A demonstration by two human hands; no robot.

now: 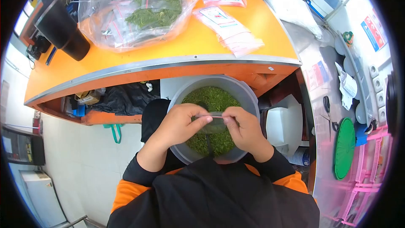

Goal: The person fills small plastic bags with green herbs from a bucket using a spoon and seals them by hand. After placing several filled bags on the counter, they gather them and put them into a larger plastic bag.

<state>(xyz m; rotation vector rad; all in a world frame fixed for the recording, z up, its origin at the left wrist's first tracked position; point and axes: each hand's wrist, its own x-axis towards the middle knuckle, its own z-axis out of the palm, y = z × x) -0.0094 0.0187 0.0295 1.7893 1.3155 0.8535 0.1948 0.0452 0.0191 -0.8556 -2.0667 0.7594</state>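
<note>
A small clear zip bag [214, 125] with a red line along its top edge hangs between both hands, above a round grey tub [250, 97]. My left hand [183, 123] pinches the bag's top edge at its left end. My right hand [244, 127] pinches the same edge at its right end, thumb and fingers pressed together. Chopped green leaves [217, 96] lie in the tub below. How much the bag holds is hard to tell against the green behind it.
On the orange table [177, 52] are a large clear bag [99, 29] with green-filled packets, stacks of empty zip bags [223, 25] and a black tumbler [63, 29]. A metal counter at the right holds scissors [327, 105] and a green lid [344, 148].
</note>
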